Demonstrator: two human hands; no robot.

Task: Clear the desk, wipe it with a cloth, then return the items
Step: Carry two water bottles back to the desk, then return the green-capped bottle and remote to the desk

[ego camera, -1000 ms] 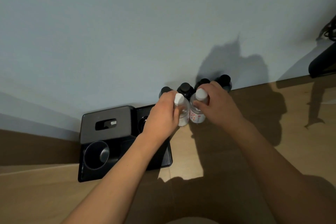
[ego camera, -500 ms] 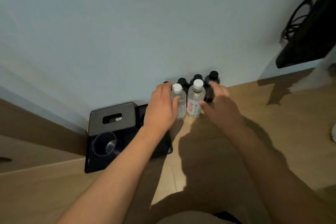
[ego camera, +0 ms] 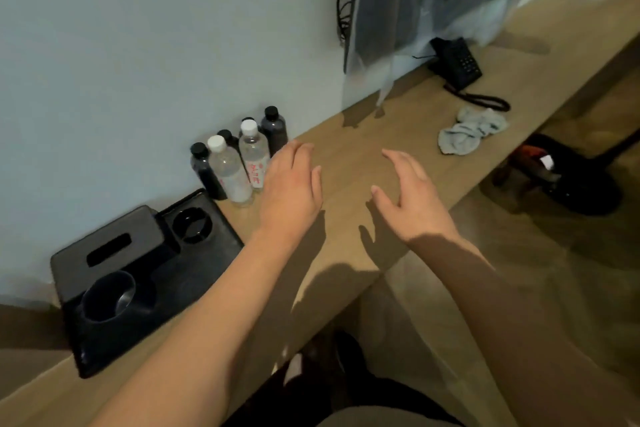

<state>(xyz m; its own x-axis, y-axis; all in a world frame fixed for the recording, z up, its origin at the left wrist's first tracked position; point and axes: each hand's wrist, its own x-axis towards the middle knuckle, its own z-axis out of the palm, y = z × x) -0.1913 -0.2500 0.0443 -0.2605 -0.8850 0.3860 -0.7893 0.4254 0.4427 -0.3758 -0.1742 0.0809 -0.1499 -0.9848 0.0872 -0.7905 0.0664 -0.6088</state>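
A long wooden desk (ego camera: 349,163) is running along a pale wall. Both hands are hovering over its middle, holding nothing, fingers loosely spread: the left hand (ego camera: 291,187) just beside the bottles (ego camera: 239,163) standing left of centre, the right hand (ego camera: 412,198) apart from it. The cloth (ego camera: 471,130) is lying crumpled at the right, near the telephone (ego camera: 457,62). The items look returned; what's next is probably collecting the cloth. The black tray (ego camera: 138,274) is too dim to read.

hotel room | amenity tray (ego camera: 221,239) | water bottles (ego camera: 254,152) | desk phone (ego camera: 457,62)
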